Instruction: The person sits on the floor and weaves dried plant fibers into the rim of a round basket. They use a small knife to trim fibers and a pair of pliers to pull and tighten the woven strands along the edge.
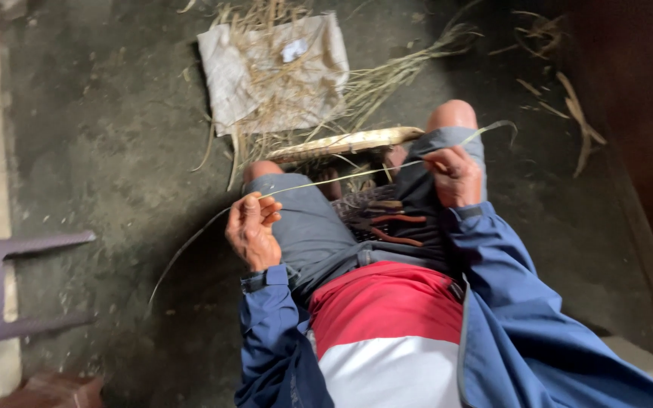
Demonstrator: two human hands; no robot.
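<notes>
Seated worker, seen from above. We see the left hand pinching a long grass strand between thumb and fingers. The strand's long axis rises rightward from it to the right hand, closed on it above the woven basket.

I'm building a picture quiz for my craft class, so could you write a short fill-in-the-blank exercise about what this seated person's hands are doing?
1. The left hand and right hand stretch a long thin ____ between them.
2. The person's jacket sleeves are ____ in colour.
3. The pliers with reddish handles lie in the person's ____.
4. On the floor ahead, dry straw lies on a pale ____.

Missing words: strip; blue; lap; cloth
</notes>
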